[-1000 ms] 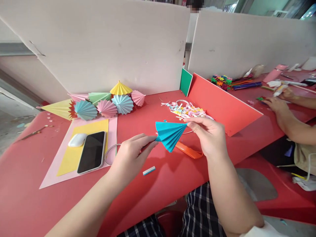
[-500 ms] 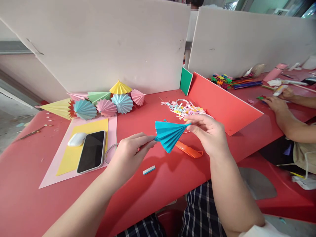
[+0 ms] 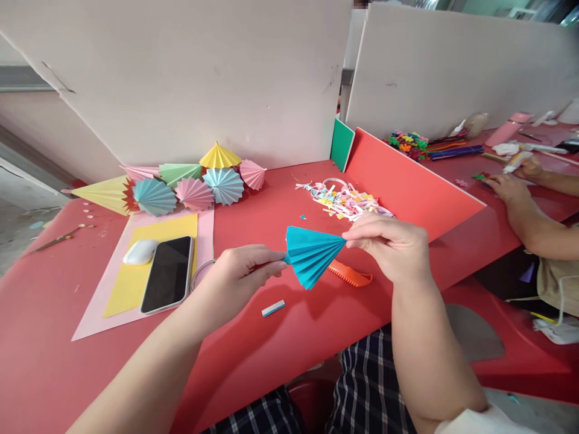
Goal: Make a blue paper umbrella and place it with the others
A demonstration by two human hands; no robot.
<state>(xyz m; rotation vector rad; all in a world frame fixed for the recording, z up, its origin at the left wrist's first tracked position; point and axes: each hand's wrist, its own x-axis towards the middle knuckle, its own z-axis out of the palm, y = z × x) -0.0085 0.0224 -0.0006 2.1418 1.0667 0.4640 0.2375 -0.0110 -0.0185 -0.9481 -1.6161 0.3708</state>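
Note:
Between my hands a blue pleated paper umbrella (image 3: 312, 255) is held above the red table, its folds fanned out in a cone with the narrow tip to the right. My right hand (image 3: 391, 244) pinches that tip between thumb and fingers. My left hand (image 3: 239, 274) grips the short stem end that sticks out on the wide side; most of the stem is hidden by the fingers. An orange toothed cutter (image 3: 350, 274) lies behind and below the paper. A small white and blue strip (image 3: 273, 308) rests on the table under my hands.
Several finished paper umbrellas (image 3: 194, 194) stand along the white board at back left. A phone (image 3: 167, 274) and a white case (image 3: 140, 252) lie on yellow and pink sheets. Paper scraps (image 3: 348, 200) are heaped before a red panel (image 3: 407, 181). At right, a co-worker's hands (image 3: 511, 184) are busy.
My right hand has moved slightly right and down, still at the tip. The blue paper has tilted a little and dropped slightly. The view has shifted a little.

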